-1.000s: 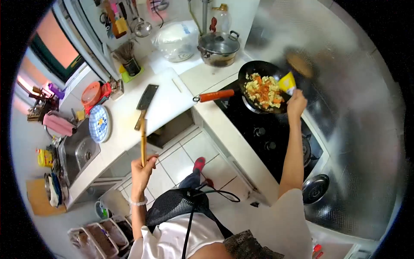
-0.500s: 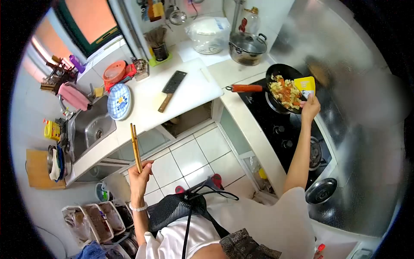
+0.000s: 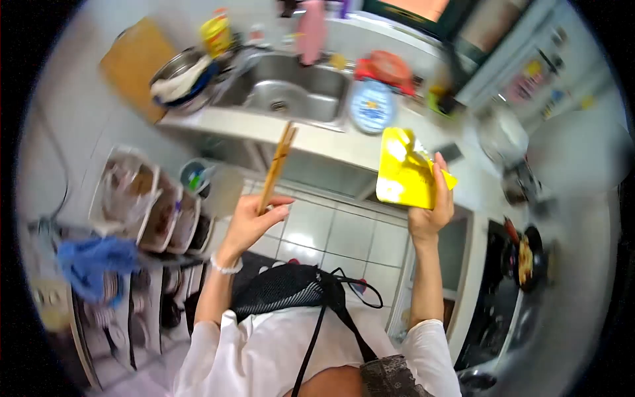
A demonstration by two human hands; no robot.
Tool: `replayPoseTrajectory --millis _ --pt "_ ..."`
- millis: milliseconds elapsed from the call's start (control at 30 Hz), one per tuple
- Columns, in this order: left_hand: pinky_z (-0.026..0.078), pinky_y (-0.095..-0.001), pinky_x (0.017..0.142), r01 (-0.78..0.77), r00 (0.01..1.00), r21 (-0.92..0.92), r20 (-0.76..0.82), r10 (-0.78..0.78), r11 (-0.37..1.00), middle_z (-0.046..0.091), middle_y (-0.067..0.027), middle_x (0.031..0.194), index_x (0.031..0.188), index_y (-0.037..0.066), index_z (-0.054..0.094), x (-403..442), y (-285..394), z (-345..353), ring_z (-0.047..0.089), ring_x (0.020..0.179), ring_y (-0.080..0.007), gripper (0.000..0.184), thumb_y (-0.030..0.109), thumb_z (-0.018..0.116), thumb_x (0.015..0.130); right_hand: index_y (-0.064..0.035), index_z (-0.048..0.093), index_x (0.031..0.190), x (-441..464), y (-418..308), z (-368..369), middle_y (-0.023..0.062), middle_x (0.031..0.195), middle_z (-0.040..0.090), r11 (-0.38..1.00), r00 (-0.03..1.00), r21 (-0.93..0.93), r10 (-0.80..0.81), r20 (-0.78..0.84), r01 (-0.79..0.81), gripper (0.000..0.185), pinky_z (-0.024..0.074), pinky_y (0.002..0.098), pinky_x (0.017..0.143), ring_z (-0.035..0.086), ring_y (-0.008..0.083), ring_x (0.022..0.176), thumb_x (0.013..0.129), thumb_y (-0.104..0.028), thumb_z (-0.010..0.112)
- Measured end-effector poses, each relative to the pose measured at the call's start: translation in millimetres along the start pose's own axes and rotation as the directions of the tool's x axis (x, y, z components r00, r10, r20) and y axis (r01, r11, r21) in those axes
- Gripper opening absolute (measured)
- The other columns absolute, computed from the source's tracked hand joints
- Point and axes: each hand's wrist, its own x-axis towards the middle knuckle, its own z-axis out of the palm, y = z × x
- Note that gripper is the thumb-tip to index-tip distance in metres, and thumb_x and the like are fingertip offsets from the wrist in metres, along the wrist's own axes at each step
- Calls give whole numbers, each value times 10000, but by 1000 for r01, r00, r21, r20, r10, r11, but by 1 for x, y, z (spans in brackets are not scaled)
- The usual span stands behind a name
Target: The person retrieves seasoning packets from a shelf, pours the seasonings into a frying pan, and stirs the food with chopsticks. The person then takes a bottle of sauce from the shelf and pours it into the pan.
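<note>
Right hand [image 3: 431,213] and yellow packet [image 3: 399,173] have swung away from the wok [image 3: 538,259] since the last frame; view has turned toward the sink [image 3: 281,89]. Wok now sits far right, blurred, food inside. Right forearm runs nearly straight up from the sleeve, wrist about in line, fingers pointing up along the packet's right side. Hand is closed on that edge; thumb placement can't be told. Packet is in front of the body, seen against the counter [image 3: 317,137] edge and cabinet fronts, well apart from the wok, its surface creased and shiny. Left hand [image 3: 253,221] pinches wooden chopsticks [image 3: 279,162], thumb and one finger sticking out toward the right. Left forearm slants up and inward, bracelet [image 3: 226,266] at the wrist; chopstick tips point up, toward the sink side. Blue-and-white plate [image 3: 372,107] lies on the counter, right of the sink.
</note>
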Motion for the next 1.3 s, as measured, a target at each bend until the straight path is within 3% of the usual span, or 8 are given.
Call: replayPoseTrajectory --millis 233,467,633,867,967,1100,1233,1300 --pt "412 -196 592 71 903 -188 -406 -143 980 599 17 695 977 -10 678 -87 -53 -121 519 655 -39 228 153 663 818 42 481 1234 -7 -98 183 257 1269 488 933 948 358 -79 308 -39 600 392 396 989 485 389 1175 644 139 432" --pt "285 -173 438 199 529 -211 -799 -286 957 587 22 656 973 16 687 -191 -96 -154 423 499 -10 197 116 592 833 -45 470 1293 -45 -141 352 252 1231 507 828 755 546 -276 595 -128 569 396 402 962 503 390 1138 750 126 463" --pt "366 -192 515 305 188 -339 -895 -405 890 593 4 663 990 5 676 -213 -108 -156 494 571 -48 192 87 597 835 -139 391 1350 -95 -159 497 217 913 623 910 522 401 -291 802 -109 510 472 463 685 605 386 770 865 -135 547" --pt "305 -179 445 212 -327 -618 -775 -541 757 588 4 640 975 -22 668 -184 -127 -170 421 494 -31 207 135 621 849 -157 427 1304 -141 -182 693 269 791 611 976 180 139 -109 978 -165 433 459 524 673 590 453 752 892 -247 526" --pt "322 -197 461 389 -439 -691 -720 -537 609 552 21 615 919 -23 684 -166 -135 -175 428 515 -43 171 117 629 837 -67 625 977 -166 -188 758 207 763 639 969 151 213 -194 969 -124 200 484 465 605 626 367 703 893 -212 516" --pt "297 -219 451 313 -612 -795 -588 -529 520 520 20 578 851 -34 676 -143 -143 -159 403 499 -50 173 131 627 839 -45 660 693 -205 -192 834 157 654 619 966 121 132 -107 987 -222 313 486 408 576 589 299 589 895 -243 529" --pt "263 -218 417 163 -707 -856 -448 -547 491 523 -7 547 897 -49 679 -118 -143 -143 390 447 -53 250 193 631 855 -39 668 910 -222 -204 889 107 643 579 937 43 154 -148 988 -313 256 470 362 539 530 241 545 887 -259 540" --pt "294 -238 424 140 -739 -869 -411 -534 475 532 -24 550 895 -59 675 -118 -151 -127 419 451 -75 216 144 609 860 -24 627 975 -267 -190 918 202 779 617 792 144 197 -139 980 -577 209 479 415 611 591 355 679 853 -172 542"
